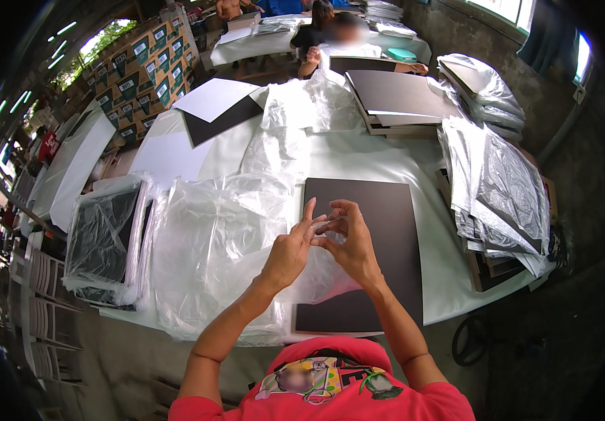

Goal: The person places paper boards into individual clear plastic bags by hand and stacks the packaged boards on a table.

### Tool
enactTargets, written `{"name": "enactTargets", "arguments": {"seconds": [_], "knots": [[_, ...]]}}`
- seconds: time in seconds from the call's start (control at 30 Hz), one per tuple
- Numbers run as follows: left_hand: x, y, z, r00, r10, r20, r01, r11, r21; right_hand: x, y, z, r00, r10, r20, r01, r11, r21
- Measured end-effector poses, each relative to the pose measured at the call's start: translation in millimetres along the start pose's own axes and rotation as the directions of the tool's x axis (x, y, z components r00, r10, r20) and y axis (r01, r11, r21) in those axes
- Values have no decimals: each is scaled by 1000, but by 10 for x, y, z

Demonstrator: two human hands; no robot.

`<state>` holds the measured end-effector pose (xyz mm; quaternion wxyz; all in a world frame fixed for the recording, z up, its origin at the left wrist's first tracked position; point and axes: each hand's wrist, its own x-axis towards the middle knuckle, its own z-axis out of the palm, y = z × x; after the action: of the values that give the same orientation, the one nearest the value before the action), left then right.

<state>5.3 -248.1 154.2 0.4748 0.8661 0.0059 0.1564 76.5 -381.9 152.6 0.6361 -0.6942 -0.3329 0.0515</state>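
Above the table, my left hand [288, 255] and my right hand [350, 243] meet, fingertips almost touching. Between them is thin clear plastic, the edge of a plastic bag [318, 272] that hangs below my fingers. My left hand is closed on it with one finger pointing up. The curled fingers and thumb of my right hand pinch it too. Under my right hand lies a flat dark brown panel [387, 281], partly covered by the film. Loose clear plastic bags [208, 245] are spread out to the left of the panel.
Plastic-wrapped dark panels [102, 242] are stacked at the left edge. Bagged panels [502, 189] pile up on the right, with brown panels [401, 92] at the back. White sheets [217, 98] lie far left. A co-worker [344, 38] sits opposite; printed cartons [141, 77] stand beyond.
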Motion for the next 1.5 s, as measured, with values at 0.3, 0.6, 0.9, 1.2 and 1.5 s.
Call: {"name": "enactTargets", "arguments": {"seconds": [0.3,0.6,0.9,1.2,1.5], "knots": [[-26,151,-86,973,-196,119,193,981,36,-8,36,-25,987,115,109,-141,952,272],[8,-199,-147,990,46,-131,-26,988,155,-57,-46,-217,991,131,33,-134,923,361],[392,-470,-888,949,62,-308,64,922,383,-89,-75,-557,921,390,6,-345,807,480],[135,-83,-86,840,-179,512,146,984,105,98,-613,-421,981,-76,-179,122,958,261],[91,-28,-685,735,223,641,324,715,-620,63,-416,-699,861,386,330,-504,564,654]]}}
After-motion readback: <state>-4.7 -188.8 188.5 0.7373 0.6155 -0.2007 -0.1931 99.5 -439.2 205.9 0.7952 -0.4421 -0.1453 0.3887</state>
